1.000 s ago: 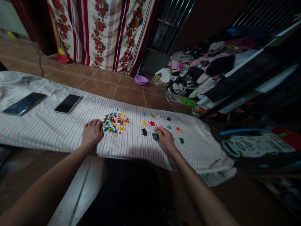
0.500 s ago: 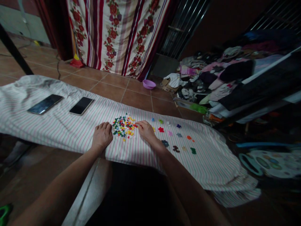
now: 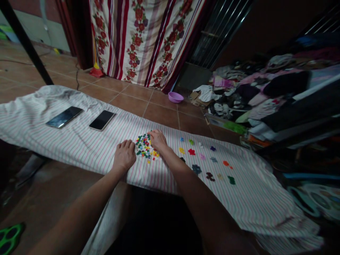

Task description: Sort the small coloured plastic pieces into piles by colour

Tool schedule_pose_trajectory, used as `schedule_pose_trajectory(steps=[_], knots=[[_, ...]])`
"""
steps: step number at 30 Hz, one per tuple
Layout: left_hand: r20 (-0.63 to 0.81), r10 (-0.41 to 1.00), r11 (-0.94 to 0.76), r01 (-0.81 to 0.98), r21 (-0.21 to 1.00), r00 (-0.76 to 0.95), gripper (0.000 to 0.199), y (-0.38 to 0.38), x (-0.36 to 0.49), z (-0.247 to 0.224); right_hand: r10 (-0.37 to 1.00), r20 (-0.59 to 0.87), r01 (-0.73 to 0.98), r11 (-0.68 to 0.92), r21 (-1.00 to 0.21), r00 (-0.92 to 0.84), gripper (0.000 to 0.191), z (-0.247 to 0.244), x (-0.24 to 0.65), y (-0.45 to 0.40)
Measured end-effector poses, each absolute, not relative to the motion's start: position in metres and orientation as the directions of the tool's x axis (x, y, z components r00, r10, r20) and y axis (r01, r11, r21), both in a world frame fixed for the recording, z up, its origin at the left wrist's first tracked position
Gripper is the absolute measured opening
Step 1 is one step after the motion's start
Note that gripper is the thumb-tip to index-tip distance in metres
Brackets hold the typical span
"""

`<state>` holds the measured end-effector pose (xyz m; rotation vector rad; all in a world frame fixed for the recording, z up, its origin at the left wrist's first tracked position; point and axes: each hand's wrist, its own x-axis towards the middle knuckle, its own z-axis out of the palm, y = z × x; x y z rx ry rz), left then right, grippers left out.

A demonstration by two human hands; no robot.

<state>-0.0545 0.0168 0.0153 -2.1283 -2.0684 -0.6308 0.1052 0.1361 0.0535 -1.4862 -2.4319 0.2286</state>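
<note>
A pile of small multicoloured bead-like pieces [image 3: 143,146] lies on a striped cloth [image 3: 164,177]. My left hand [image 3: 124,154] rests palm down on the cloth at the pile's left edge, its fingers laid out flat. Over the pile's far right side, my right hand [image 3: 158,139] has its fingertips drawn together on the pieces; what is between them is hidden. To the right lie small groups sorted by colour, among them a red group [image 3: 191,152], a yellow group [image 3: 181,151], a brown group [image 3: 210,176] and a dark green group [image 3: 231,180].
Two phones, a larger one [image 3: 64,117] and a smaller one [image 3: 102,120], lie on the cloth to the left. Beyond it, a purple basin [image 3: 175,97] stands on the tiled floor. A heap of clothes [image 3: 239,88] is at the right back.
My right hand has moved left and farther away from me, from the pile's right edge to over its far side. The left hand stays beside the pile. The whole view has shifted.
</note>
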Motion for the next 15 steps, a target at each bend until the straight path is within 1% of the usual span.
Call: schedule_pose_trajectory(steps=[4,9,15], knots=[[0.359,0.933,-0.061,0.975,0.212,-0.020,0.026,0.017,-0.054,0.018,0.888,0.136,0.844,0.460,-0.276,-0.440,0.037,0.052,0.092,0.145],[0.360,0.933,-0.068,0.978,0.198,-0.008,0.025,0.017,-0.053,0.017,0.889,0.096,0.855,0.456,-0.247,-0.447,0.032,0.047,0.085,0.154],[0.373,0.928,-0.072,0.976,0.205,-0.009,0.026,0.016,-0.053,0.016,0.893,0.130,0.864,0.450,-0.225,-0.431,0.030,0.037,0.080,0.164]])
